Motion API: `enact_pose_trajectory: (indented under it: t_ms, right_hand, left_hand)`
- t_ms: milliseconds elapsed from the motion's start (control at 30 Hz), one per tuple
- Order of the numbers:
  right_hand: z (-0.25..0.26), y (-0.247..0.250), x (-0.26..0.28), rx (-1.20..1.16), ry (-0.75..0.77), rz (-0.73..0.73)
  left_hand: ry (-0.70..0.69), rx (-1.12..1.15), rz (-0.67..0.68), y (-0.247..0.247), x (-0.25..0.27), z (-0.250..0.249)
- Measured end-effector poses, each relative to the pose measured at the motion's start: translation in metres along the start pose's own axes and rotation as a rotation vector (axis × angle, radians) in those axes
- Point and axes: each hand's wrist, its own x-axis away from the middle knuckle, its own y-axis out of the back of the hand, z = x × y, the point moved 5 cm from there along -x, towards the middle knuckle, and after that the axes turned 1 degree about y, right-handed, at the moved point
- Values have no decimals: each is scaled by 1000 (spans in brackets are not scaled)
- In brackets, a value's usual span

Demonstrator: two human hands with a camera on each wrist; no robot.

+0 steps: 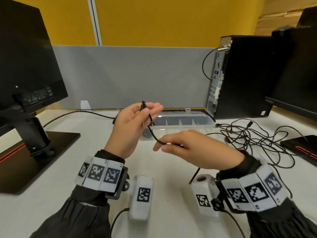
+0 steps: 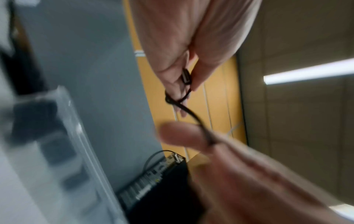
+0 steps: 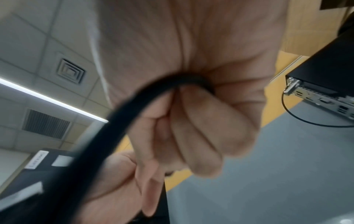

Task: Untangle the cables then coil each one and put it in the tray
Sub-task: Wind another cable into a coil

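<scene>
The coiling step looks to be in hand: the left hand is raised palm-up, thumb pressing a short black cable against its fingers, with small loops gathered at the fingertips; the right hand, lower and just beside it, has its fingers curled round the same cable, which runs taut between the two; a loose tail hangs below the right wrist. The next move probably calls for the right hand to feed another turn up onto the left fingers while the thumb keeps the loops from springing apart; then the bundle goes beyond the left hand into the tray. That tray is a clear, lidded box with dividers, lying open on the worktop just behind both hands; its compartment nearest the left hand holds something dark, perhaps a coiled cable, though blurred; the others look bare. To the right of the right hand the tangled cables lie spread, not yet sorted.
</scene>
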Motion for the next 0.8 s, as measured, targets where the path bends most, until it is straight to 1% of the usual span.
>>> enact_pose_trajectory:
  t_ms: [33, 100, 167, 200, 233, 267, 333, 400, 433, 500, 533, 567, 600, 667, 733, 800]
  right_hand:
    - [2, 6, 2, -1, 8, -66]
    - [-1, 19, 3, -36, 16, -233]
    - [-7, 31, 4, -96, 3, -358]
    - [-11, 36, 5, -170, -20, -396]
    - [-16, 38, 7, -258, -62, -404]
    - [-21, 37, 8, -333, -115, -369]
    - [-31, 29, 12, -453, -218, -229]
    - [-46, 26, 21, -593, -284, -157]
    - [-55, 29, 28, -649, -313, -151]
    - [-75, 40, 48, -653, -379, -142]
    - [-85, 46, 59, -577, -416, -135]
    - [-95, 52, 69, -458, -455, -126]
    - [-106, 57, 78, -336, -495, -127]
    - [-127, 70, 91, -166, -580, -189]
    - [-142, 87, 101, 42, -629, -306]
    - [-152, 107, 113, 209, -659, -476]
  left_hand:
    - [14, -144, 40, -1, 0, 3]
    - [34, -418, 184, -9, 4, 7]
    - [65, -556, 341, -17, 10, 10]
    - [61, -611, 389, -19, 12, 8]
    - [34, -681, 407, -18, 13, 7]
    - [-11, -767, 397, -17, 13, 4]
    - [-114, -952, 336, -11, 11, 1]
    - [-206, -1080, 240, -1, 7, -3]
    - [-239, -1132, 159, 8, 3, -7]
    - [-259, -1190, -78, 39, -5, -16]
    - [-240, -1194, -192, 55, -8, -20]
    - [-213, -1199, -270, 69, -10, -22]
    - [-195, -1209, -311, 77, -11, -22]
    - [-189, -1221, -353, 81, -12, -20]
    - [-203, -1220, -447, 84, -10, -25]
    - [-216, -1190, -585, 96, -4, -35]
